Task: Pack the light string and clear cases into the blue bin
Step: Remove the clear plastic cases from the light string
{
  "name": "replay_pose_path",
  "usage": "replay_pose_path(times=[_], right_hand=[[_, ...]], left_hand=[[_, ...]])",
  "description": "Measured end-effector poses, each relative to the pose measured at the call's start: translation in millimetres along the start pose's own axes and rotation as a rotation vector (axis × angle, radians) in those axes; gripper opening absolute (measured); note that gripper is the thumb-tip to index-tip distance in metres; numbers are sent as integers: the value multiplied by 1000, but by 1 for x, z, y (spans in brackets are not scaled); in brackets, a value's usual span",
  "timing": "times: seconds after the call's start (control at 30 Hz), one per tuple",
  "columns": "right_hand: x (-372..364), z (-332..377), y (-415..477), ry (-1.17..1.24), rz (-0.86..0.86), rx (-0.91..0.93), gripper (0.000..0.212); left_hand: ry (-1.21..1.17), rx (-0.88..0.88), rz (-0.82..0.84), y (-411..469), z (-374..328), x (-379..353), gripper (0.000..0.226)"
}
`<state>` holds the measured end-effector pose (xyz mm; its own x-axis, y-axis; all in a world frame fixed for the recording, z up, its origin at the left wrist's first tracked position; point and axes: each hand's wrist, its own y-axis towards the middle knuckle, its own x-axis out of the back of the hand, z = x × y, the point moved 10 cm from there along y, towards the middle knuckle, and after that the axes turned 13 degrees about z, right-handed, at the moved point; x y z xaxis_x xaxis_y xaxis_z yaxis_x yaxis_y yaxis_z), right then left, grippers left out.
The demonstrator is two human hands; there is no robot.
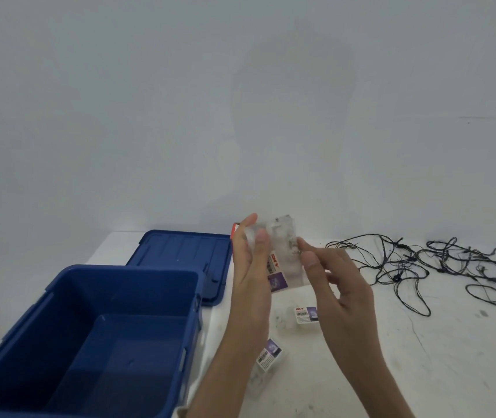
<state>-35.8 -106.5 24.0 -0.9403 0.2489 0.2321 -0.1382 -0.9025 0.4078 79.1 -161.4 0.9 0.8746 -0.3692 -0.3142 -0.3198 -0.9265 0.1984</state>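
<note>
Left hand [252, 267] and right hand [340, 285] bare, slim-fingered. Short nails [309, 261], clearest on right thumb. Behind each hand, bare wrist and forearm [231, 357], bare as far as seen. Left fingertips slightly blurred.

left hand [249, 267] + right hand [335, 279] holding up a clear case [283, 254] | blue bin [90, 342] open, lid [180, 254] behind it | light string [440, 263] tangled on worktop [421, 357] | two more cases [305, 315] lying below the hands
</note>
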Motion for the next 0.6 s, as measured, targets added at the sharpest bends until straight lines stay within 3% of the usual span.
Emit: replay_pose_path(times=[0.17,0.3,0.4,0.5,0.6], right_hand=[[-14,-5,4,3,104,-46,33],[-15,-2,9,54,192,-93,22],[2,-7,14,85,92,-120,25],[-3,-32,13,366,133,-284,41],[4,-32,13,498,93,-263,21]], left_hand=[[2,46,35,-2,8,-1,26],[-110,75,25,-2,11,2,35],[-206,73,-8,-1,10,6,36],[-166,71,-10,-1,8,4,35],[-126,69,-28,-1,8,8,33]])
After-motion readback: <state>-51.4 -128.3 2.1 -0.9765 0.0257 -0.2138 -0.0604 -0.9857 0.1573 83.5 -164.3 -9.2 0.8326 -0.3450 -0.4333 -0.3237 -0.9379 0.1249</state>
